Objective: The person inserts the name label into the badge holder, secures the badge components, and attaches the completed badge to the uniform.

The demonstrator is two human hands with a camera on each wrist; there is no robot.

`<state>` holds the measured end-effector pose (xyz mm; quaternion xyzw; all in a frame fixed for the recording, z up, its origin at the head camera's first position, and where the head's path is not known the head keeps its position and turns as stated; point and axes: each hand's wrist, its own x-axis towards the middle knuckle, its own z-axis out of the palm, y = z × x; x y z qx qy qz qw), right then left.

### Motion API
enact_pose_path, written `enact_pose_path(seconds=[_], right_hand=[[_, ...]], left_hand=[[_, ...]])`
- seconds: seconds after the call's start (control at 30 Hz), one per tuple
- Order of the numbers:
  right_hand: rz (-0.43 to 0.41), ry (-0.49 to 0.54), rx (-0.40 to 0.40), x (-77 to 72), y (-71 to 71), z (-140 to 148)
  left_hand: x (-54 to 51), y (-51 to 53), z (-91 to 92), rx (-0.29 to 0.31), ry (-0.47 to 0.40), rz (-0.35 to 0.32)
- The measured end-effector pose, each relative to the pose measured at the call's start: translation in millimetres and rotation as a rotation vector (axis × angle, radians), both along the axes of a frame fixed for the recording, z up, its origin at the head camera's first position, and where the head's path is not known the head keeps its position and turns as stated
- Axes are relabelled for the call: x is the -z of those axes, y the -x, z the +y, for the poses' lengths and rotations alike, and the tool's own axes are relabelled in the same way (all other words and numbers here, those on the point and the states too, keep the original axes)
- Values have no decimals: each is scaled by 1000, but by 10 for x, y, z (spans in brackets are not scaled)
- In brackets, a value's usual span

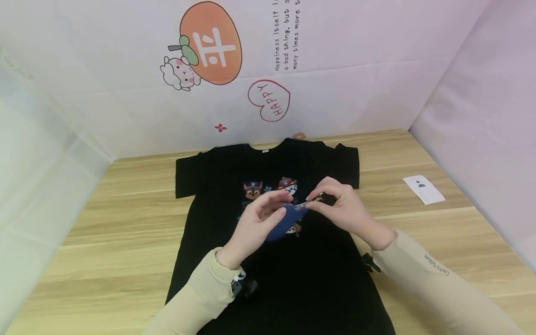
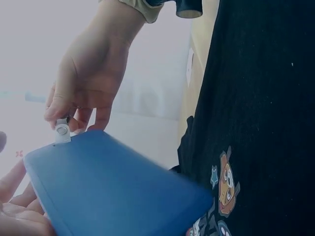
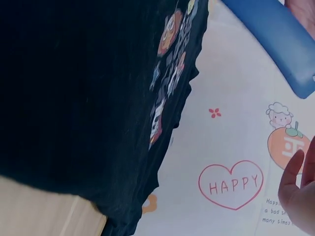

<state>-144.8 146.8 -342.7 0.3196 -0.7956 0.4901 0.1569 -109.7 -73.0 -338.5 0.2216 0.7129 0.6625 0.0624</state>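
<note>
A blue badge holder (image 2: 118,182) with a clear strap hangs tilted over a black T-shirt (image 1: 226,209). At its top end my right hand (image 1: 341,207) pinches the small metal clip (image 1: 320,197) between thumb and fingers. My left hand (image 1: 259,221) is at the holder's left edge, its thumb apart from the fingers in a loose C shape. In the left wrist view, the left hand's fingers (image 2: 12,182) meet the holder's edge, and none lies across the visible face. The right wrist view catches only part of the blue holder (image 3: 275,39).
The shirt lies spread on a wooden table (image 1: 113,232), cartoon dogs printed on its chest. A small white card (image 1: 424,189) lies at the table's right side. A printed white cloth (image 1: 335,83) rises behind the table, and pale sheets stand at both sides.
</note>
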Motion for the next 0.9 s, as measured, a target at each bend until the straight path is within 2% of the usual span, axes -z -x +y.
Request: enact_pose_path(seconds=[0.2,0.43,0.6,0.77,0.9], right_hand=[[-148,4,-6,-13,-38,-25],[-373,23,12,-46,-22,-27],[-534,65,-72,-63,0,-22],[-623,106,-176,-37,39,5],[-678,132,-232,-18,76,9]], left_hand=[[30,2,13,-56,102,79],[59,38,16,-160,179,30],[77,57,12,-193,199,14],[82,80,7,-210,214,16],[99,97,-2,-170,214,10]])
